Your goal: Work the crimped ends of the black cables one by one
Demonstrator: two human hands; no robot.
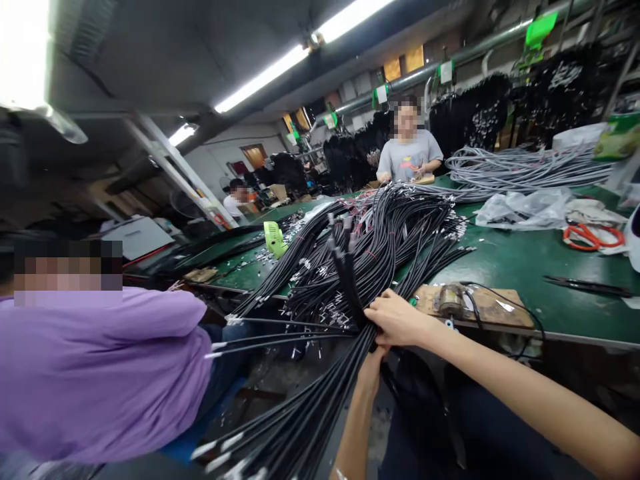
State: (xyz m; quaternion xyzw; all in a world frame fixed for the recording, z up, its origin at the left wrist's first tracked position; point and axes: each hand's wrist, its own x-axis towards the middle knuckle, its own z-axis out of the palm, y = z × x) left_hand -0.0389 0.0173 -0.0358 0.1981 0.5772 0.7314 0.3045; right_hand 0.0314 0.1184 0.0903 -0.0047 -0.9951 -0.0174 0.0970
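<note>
A thick bundle of black cables (325, 380) with pale stripped ends fans out toward the lower left, past the table's front edge. Wrapped round its gathered part is my right hand (393, 319), closed, with the back of the hand toward me. My left hand (374, 363) grips the same bundle from just below, its fingers partly hidden by the cables and the other hand. A short upright cluster of black cable ends (345, 267) rises above my hands. Behind it, a big heap of black cables (400, 227) lies across the table and hangs over its edge.
On the green table (520, 267) are a wooden board with a small motor (453, 301), orange-handled scissors (593, 237), dark pliers (587, 285), plastic bags (523, 208), grey cable coils (530, 167) and a green fan (275, 239). A person in purple (110, 373) sits close left; another person (409, 157) works opposite.
</note>
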